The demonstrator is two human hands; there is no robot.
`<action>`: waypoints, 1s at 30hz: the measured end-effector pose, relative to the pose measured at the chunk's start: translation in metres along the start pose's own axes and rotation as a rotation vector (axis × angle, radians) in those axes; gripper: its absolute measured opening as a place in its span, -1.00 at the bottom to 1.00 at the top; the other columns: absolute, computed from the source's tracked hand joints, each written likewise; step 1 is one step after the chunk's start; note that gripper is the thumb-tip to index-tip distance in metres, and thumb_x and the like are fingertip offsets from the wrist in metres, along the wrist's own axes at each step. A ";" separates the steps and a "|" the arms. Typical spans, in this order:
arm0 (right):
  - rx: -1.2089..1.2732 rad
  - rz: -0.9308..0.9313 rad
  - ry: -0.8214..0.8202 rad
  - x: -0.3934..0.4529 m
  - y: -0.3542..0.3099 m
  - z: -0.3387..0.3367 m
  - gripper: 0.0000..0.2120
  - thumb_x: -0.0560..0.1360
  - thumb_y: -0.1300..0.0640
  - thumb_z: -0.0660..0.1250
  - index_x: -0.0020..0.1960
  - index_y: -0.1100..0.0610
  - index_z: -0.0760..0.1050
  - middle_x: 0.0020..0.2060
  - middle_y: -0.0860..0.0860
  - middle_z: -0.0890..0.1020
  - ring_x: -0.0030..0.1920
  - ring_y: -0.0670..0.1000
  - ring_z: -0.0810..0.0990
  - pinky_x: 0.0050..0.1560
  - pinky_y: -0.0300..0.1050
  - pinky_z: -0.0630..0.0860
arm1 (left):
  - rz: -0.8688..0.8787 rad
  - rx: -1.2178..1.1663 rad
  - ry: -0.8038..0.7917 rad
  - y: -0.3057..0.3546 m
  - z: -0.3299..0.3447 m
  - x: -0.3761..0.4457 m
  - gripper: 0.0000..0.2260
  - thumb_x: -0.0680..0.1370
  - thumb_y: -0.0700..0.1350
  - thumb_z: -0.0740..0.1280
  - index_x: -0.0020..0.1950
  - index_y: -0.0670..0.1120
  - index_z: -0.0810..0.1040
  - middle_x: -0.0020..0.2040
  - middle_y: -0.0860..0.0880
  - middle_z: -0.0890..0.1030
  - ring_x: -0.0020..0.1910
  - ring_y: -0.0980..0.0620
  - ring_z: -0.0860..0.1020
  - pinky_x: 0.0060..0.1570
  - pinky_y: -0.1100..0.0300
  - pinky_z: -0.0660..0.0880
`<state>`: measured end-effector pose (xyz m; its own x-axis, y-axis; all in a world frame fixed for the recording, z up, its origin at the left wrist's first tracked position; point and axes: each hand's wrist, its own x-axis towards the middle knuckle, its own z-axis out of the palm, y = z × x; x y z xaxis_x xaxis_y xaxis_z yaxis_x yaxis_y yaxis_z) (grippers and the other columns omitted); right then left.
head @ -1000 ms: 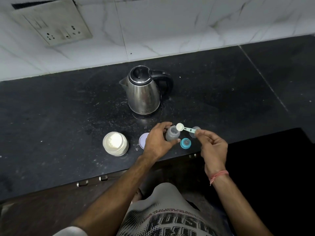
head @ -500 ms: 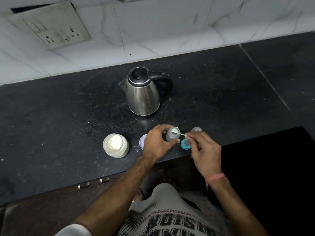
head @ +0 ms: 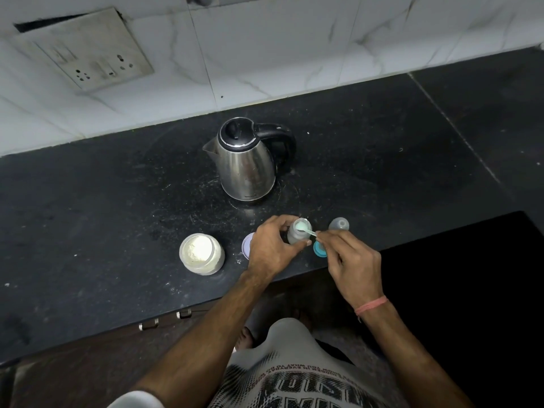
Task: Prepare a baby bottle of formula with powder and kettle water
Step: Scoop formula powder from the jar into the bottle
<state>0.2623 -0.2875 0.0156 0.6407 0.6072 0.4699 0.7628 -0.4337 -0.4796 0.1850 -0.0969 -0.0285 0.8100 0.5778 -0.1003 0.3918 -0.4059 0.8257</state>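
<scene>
A small clear baby bottle (head: 296,235) stands uncapped near the front edge of the black counter. My left hand (head: 272,248) grips its side. My right hand (head: 350,263) pinches the handle of a small pale scoop (head: 304,228), whose bowl sits tipped over the bottle's mouth. An open jar of white formula powder (head: 201,254) stands to the left. The steel kettle (head: 245,161) stands behind, lid shut, handle to the right.
A teal bottle ring (head: 319,249) lies by my right hand, and a clear dome cap (head: 339,224) stands behind it. The lilac jar lid (head: 246,245) lies half hidden under my left hand. The counter (head: 88,216) drops off close in front. A wall socket plate (head: 88,51) is at upper left.
My right hand has brought the scoop from above the bottle down onto its mouth and tipped it over. My left hand has kept hold of the bottle.
</scene>
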 end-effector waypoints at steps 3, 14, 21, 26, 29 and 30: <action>-0.006 0.009 -0.004 0.003 0.002 0.000 -0.79 0.62 0.34 0.51 0.22 0.16 0.77 0.15 0.00 0.78 0.10 0.00 0.79 0.04 -0.01 0.75 | 0.003 0.012 0.004 0.002 -0.001 0.000 -0.52 0.41 0.08 0.77 0.29 0.15 0.74 0.16 0.20 0.71 0.13 0.23 0.68 0.19 0.19 0.67; 0.099 0.157 0.024 0.006 -0.002 0.000 -0.84 0.61 0.22 0.57 0.18 0.13 0.79 0.13 -0.05 0.77 0.03 -0.06 0.77 0.04 -0.10 0.72 | -0.011 0.025 -0.003 0.003 -0.002 0.001 -0.50 0.39 0.07 0.78 0.28 0.15 0.74 0.15 0.19 0.71 0.11 0.22 0.70 0.19 0.12 0.69; 0.629 0.861 0.080 0.022 -0.013 -0.002 -0.94 0.60 0.13 0.58 0.04 -0.02 0.80 -0.08 -0.05 0.80 -0.34 -0.08 0.63 -0.34 -0.16 0.57 | -0.017 0.089 -0.032 0.006 -0.004 -0.003 -0.13 0.32 0.14 0.81 0.59 0.10 0.56 0.36 0.14 0.65 0.32 0.12 0.63 0.39 -0.04 0.63; 0.995 1.084 0.133 0.038 -0.017 -0.005 -0.89 0.62 0.21 0.54 0.12 0.19 0.78 -0.04 0.15 0.81 -0.47 -0.12 0.48 -0.48 -0.27 0.40 | 0.034 0.113 0.057 0.014 -0.026 -0.023 -0.05 0.39 0.05 0.78 0.71 0.10 0.44 0.51 0.16 0.57 0.47 0.12 0.53 0.49 0.03 0.54; 1.088 1.067 0.076 0.049 -0.031 0.000 -0.88 0.63 0.24 0.51 0.14 0.22 0.76 -0.02 0.18 0.80 -0.49 -0.12 0.44 -0.49 -0.26 0.37 | 0.055 0.163 0.275 0.017 -0.056 -0.040 -0.19 0.45 0.03 0.74 0.66 0.09 0.51 0.47 0.16 0.61 0.36 0.12 0.48 0.34 0.13 0.53; 1.093 1.045 0.049 0.052 -0.036 0.003 -0.88 0.63 0.23 0.50 0.13 0.22 0.77 -0.03 0.18 0.79 -0.49 -0.11 0.43 -0.49 -0.26 0.36 | 0.050 0.185 0.349 0.016 -0.066 -0.044 -0.22 0.45 0.06 0.74 0.64 0.08 0.54 0.43 0.15 0.62 0.33 0.11 0.46 0.31 0.14 0.52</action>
<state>0.2681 -0.2380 0.0553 0.8567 0.3168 -0.4071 -0.4475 0.0636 -0.8920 0.1266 -0.0820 0.0259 0.6454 0.7473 0.1581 0.4537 -0.5416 0.7077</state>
